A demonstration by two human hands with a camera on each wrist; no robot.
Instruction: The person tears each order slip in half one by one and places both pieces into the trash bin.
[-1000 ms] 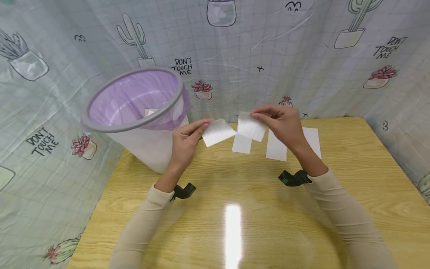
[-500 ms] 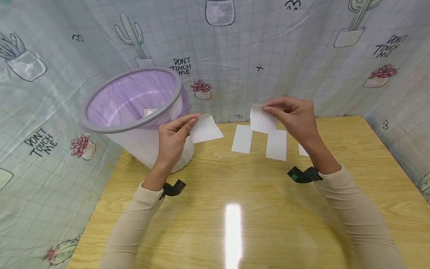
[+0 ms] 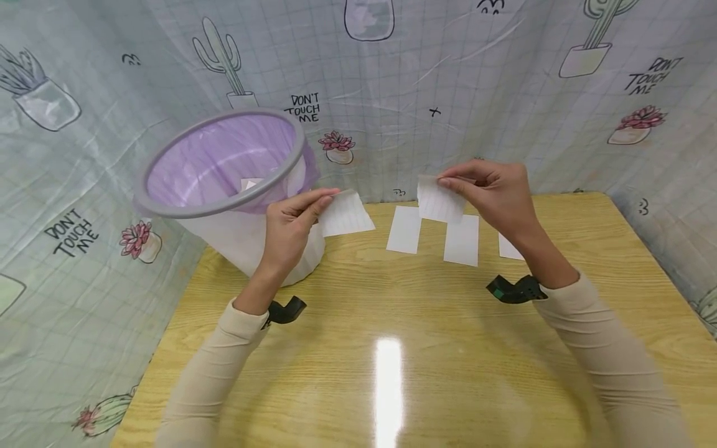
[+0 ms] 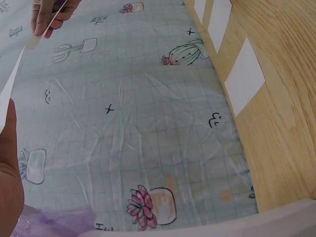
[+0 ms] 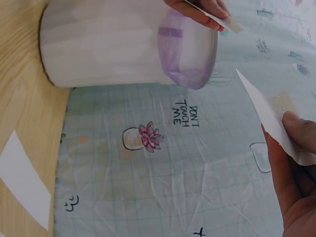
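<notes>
Cloth bkgd (image 3: 386, 106) reads "DON'T TOUCH ME", 3x in head cam.

Wood-grain bench (image 3: 347, 323) bearing a white bin (image 3: 238, 242)
To the bin's right lie, spaced apart, a nearest white slip (image 3: 404, 230), a middle white slip (image 3: 462, 241) and, farthest off, a partly hidden slip (image 3: 509, 248).

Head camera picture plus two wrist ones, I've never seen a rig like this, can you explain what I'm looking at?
No machine: these are a person's bare left hand and right hand, each with a black device at the wrist. The head view looks forward and down; the other two come from cameras worn on each wrist, so the scene looks turned. The left hand pinches one piece of paper, the right hand another piece. On the wooden table lie three white slips. At the person's left is a white bin with a purple liner; behind hangs a plant-patterned sheet.
</notes>
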